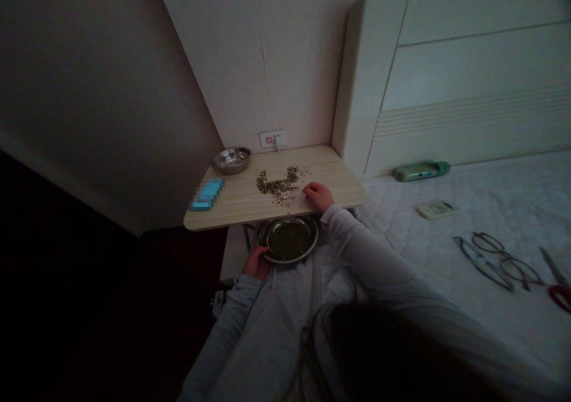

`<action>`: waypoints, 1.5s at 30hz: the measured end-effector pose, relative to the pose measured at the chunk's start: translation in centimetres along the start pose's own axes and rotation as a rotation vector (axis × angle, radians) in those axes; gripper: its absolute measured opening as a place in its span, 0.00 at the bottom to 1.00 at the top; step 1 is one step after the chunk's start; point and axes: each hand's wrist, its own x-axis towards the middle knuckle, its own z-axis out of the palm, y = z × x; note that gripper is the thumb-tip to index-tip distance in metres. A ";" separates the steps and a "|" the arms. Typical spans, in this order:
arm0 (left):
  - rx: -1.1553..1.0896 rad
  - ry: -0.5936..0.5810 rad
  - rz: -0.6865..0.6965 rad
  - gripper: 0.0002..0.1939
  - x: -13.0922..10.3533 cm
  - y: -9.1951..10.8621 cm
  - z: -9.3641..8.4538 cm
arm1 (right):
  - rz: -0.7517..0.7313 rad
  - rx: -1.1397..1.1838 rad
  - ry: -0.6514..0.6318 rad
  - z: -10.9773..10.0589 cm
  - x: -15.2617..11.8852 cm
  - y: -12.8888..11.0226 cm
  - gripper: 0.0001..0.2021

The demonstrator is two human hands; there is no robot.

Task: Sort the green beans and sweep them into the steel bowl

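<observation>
Small dark green grains (pixel 279 188) lie scattered over the light wooden tabletop (pixel 236 203). At the right of the grains is my right hand (pixel 319 196), its fingers pressed together around a thin, pale, see-through piece (pixel 294 198) that rests near the table's front edge. Just below that edge, a metal bowl (pixel 289 239) holds a mass of green grains. My left hand (pixel 257 263) grips the bowl's rim at its lower left, thumb over the rim.
An empty-looking metal bowl (pixel 232 160) and a blurred blue phone (pixel 207 194) sit on the table's left. The bed at right bears a green bottle (pixel 422 171), a small pale box (pixel 437 210), glasses (pixel 506 259) and red-handled scissors (pixel 559 297). A wall socket (pixel 272 138) is behind.
</observation>
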 end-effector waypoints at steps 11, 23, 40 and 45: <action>-0.021 0.016 -0.019 0.23 -0.3 0.2 0.3 | 0.009 0.007 0.002 0.0 0.1 0.1 0.09; -0.011 0.002 -0.005 0.22 -0.1 0.0 0.1 | 0.011 0.022 -0.003 0.0 0.1 0.1 0.09; -0.059 0.012 -0.044 0.22 0.2 0.0 -0.3 | 0.002 0.025 0.011 0.0 0.0 0.0 0.09; -0.053 -0.015 -0.039 0.22 0.3 -0.1 -0.5 | -0.005 0.035 0.011 0.1 0.2 0.4 0.08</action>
